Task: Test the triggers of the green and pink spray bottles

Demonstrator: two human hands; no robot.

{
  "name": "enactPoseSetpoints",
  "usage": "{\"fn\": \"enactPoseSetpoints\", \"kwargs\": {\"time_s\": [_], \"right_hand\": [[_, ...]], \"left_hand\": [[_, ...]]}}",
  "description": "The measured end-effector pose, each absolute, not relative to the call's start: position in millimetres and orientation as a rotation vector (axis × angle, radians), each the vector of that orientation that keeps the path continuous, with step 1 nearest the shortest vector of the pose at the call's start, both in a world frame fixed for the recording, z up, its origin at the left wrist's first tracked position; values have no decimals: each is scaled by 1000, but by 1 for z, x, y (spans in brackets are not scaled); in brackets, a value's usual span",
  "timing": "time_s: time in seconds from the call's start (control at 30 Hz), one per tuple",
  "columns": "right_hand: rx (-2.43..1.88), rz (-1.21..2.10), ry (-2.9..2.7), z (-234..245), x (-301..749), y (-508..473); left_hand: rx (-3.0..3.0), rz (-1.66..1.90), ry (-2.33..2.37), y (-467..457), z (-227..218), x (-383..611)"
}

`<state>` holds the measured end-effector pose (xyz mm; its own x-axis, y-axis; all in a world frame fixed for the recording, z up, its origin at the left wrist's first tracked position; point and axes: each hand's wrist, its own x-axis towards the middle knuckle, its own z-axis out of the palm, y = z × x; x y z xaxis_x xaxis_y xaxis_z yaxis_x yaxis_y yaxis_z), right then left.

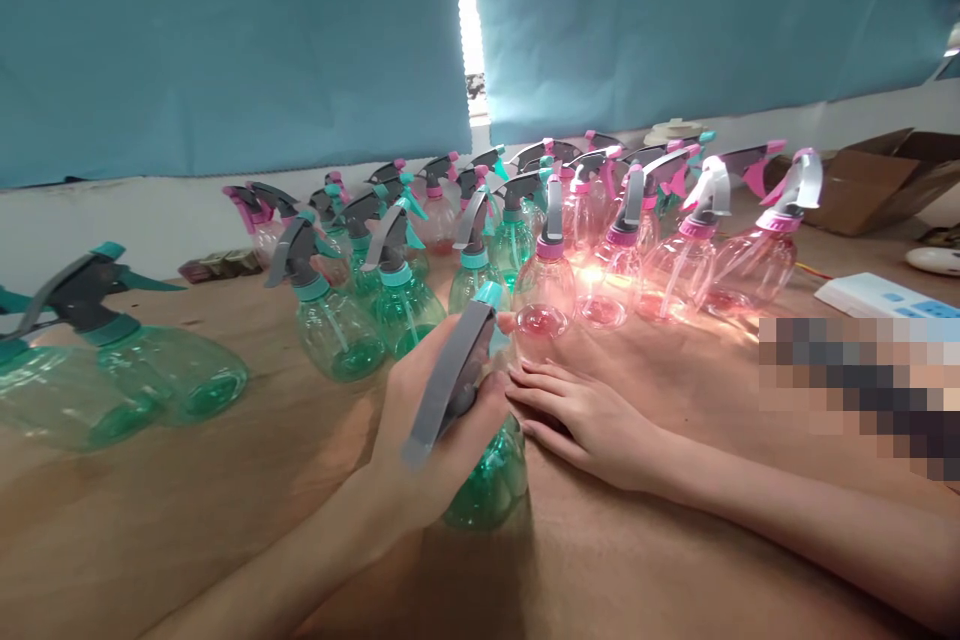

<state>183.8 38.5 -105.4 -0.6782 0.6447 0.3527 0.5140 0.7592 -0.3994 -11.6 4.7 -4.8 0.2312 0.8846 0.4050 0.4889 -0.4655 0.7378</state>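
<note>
In the middle foreground stands a green transparent spray bottle [487, 480] with a grey trigger head and a teal nozzle. Wrapped around its neck and trigger head is my left hand [427, 430], which hides most of the neck. Just to the right, my right hand [592, 420] rests palm down on the table, fingers stretched toward the bottle and holding nothing. Whether its fingertips touch the bottle I cannot tell. Beyond my hands are a green spray bottle [409, 310] and a pink spray bottle [546, 290], among several others.
More pink bottles [679, 270] fill the right of the group. Green bottles [176, 370] stand at the far left of the brown table [637, 560]. To the right are a cardboard box [870, 190], a white power strip [885, 300] and a pixelated patch. Blue curtains [225, 40] hang behind.
</note>
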Motion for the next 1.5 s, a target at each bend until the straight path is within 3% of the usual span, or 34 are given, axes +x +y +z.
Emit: {"fn": "enactPoseSetpoints", "kwargs": {"time_s": [1.5], "right_hand": [[-913, 517, -2551, -108, 204, 57]], "left_hand": [[2106, 1169, 1170, 3, -6, -10]]}}
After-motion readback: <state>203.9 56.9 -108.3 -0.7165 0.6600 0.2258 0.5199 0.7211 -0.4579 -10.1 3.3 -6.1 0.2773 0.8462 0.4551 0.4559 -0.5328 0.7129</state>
